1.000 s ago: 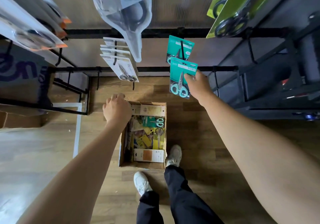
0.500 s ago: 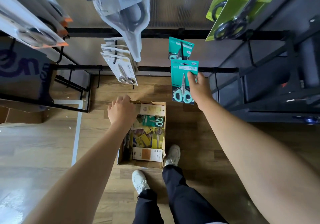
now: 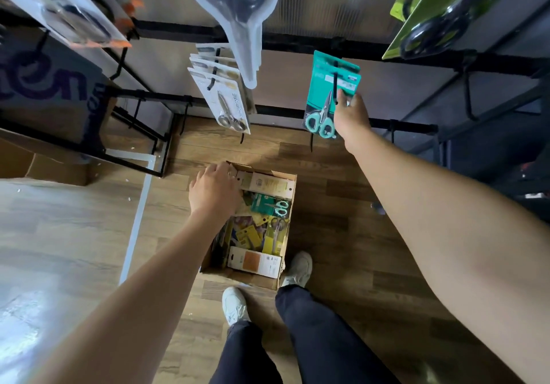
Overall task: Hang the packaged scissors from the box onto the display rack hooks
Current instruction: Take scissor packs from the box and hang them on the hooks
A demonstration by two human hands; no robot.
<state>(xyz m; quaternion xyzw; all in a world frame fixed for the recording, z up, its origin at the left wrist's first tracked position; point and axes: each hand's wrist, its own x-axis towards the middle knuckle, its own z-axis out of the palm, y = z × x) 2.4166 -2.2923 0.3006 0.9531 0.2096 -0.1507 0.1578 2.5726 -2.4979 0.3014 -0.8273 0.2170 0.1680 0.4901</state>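
Note:
A teal pack of mint-handled scissors [image 3: 326, 101] hangs on a black rack hook [image 3: 335, 83], in front of another teal pack. My right hand [image 3: 351, 116] holds its right edge with thumb and fingers. On the floor stands an open cardboard box [image 3: 290, 232] with several scissors packs, one teal pack [image 3: 269, 204] on top. My left hand [image 3: 214, 190] hovers over the box's far left corner, fingers curled downward; nothing shows in its grip.
White packs of silver scissors [image 3: 226, 98] hang on a hook to the left. Large clear, orange-edged and green packs hang overhead. Black rack bars [image 3: 297, 41] cross the back. My white shoes [image 3: 235, 304] stand just behind the box on the wood floor.
My right hand raised the teal pack and slid it onto the hook. My left hand dropped lower toward the box's far left corner.

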